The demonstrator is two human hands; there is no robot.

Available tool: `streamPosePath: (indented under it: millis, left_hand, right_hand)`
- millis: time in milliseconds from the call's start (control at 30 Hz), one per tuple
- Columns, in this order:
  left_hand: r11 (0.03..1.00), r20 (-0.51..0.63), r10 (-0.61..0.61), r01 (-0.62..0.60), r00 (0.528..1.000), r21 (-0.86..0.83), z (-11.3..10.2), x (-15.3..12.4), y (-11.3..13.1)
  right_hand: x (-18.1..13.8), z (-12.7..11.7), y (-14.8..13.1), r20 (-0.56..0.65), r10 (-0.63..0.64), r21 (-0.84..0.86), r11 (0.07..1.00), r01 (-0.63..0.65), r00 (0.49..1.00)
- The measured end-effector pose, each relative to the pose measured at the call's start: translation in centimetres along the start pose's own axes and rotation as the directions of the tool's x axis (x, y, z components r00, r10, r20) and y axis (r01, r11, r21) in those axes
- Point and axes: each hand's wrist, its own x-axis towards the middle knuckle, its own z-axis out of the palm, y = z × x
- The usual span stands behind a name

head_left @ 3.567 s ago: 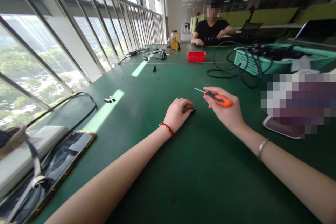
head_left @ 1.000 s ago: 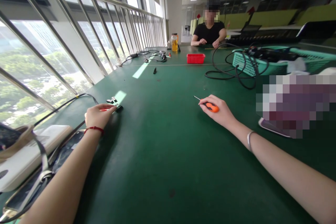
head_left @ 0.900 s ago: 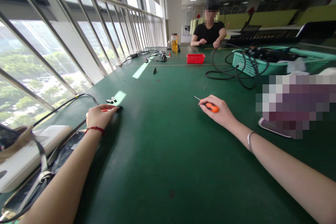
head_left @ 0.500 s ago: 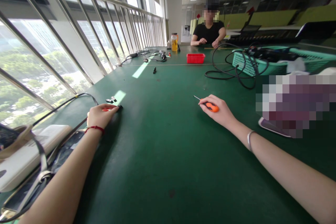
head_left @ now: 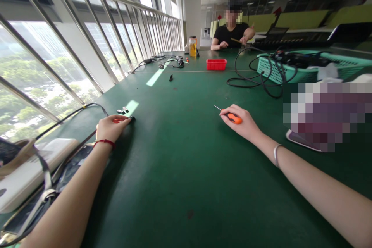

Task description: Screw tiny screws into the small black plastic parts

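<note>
Head camera looks forward, down the table (head_left: 180, 170).

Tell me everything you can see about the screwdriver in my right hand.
The screwdriver is small, with an orange handle that looks like plastic and a thin bare metal shaft. It lies nearly level, low over the green table, with the shaft pointing away and to the left. The right hand wraps the handle and hides most of it. The tip is too small to tell its type.
</note>
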Motion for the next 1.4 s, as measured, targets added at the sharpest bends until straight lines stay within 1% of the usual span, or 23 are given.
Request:
streamPosePath:
  millis: [267,600,833,1000,1067,1100,1133,1167,1200,1233,1267,1300,1333,1400]
  left_hand:
    - [1.0,-0.014,-0.009,0.009,1.0,0.016,0.0,-0.1,0.2]
    - [0.998,0.004,-0.045,0.045,0.999,0.035,0.0,-0.3,0.3]
    - [0.999,0.011,-0.02,0.02,1.0,0.036,-0.1,-0.3,0.3]
    - [0.994,0.0,-0.013,0.013,1.0,0.107,-0.1,-0.4,0.5]
    - [0.995,0.015,0.016,-0.018,1.0,0.102,0.3,-0.9,0.9]
    - [0.996,0.031,0.047,-0.05,0.998,0.075,0.7,-1.3,1.3]
    - [0.993,0.074,0.11,-0.112,0.991,0.028,1.2,-1.9,2.0]
    - [0.984,0.117,0.178,-0.175,0.977,-0.036,1.9,-2.6,2.8]
    - [0.963,0.148,0.266,-0.254,0.953,-0.096,2.7,-3.5,3.8]
    - [0.927,0.168,0.366,-0.343,0.915,-0.151,3.5,-4.5,5.0]
    - [0.884,0.188,0.461,-0.43,0.867,-0.184,4.4,-5.6,6.4]
    - [0.829,0.201,0.557,-0.523,0.806,-0.198,5.3,-6.7,7.9]
    - [0.774,0.193,0.632,-0.603,0.75,-0.193,6.2,-7.7,9.4]
    - [0.678,0.196,0.734,-0.712,0.65,-0.18,7.8,-9.4,12.3]
  right_hand:
    - [0.0,0.0,0.1,0.009,0.003,-0.002,1.0,-0.003,1.0]
    - [0.0,0.0,0.1,0.011,0.005,-0.004,1.0,-0.005,1.0]
    - [0.0,0.0,0.1,0.01,0.004,-0.012,1.0,-0.003,1.0]
    - [0.0,0.0,0.1,0.007,-0.004,-0.008,1.0,0.004,1.0]
    - [0.0,0.0,0.1,0.01,0.0,-0.008,1.0,0.0,1.0]
    - [0.0,0.0,0.1,0.012,0.002,-0.01,1.0,-0.002,1.0]
    - [0.0,0.0,0.1,0.013,0.004,-0.014,1.0,-0.004,1.0]
    - [0.0,0.0,0.1,0.013,0.005,-0.019,1.0,-0.005,1.0]
    - [0.0,0.0,0.0,0.013,0.005,-0.023,1.0,-0.005,1.0]
    - [0.0,0.0,0.0,0.013,0.002,-0.022,1.0,-0.002,1.0]
    - [0.0,0.0,-0.1,0.01,-0.002,-0.015,1.0,0.002,1.0]
    - [-0.1,0.0,-0.2,0.002,-0.005,-0.002,1.0,0.005,1.0]
    - [-0.1,-0.1,-0.4,-0.013,-0.007,0.013,1.0,0.007,1.0]
    - [-0.2,-0.1,-0.9,-0.07,0.003,0.048,0.999,0.001,0.998]
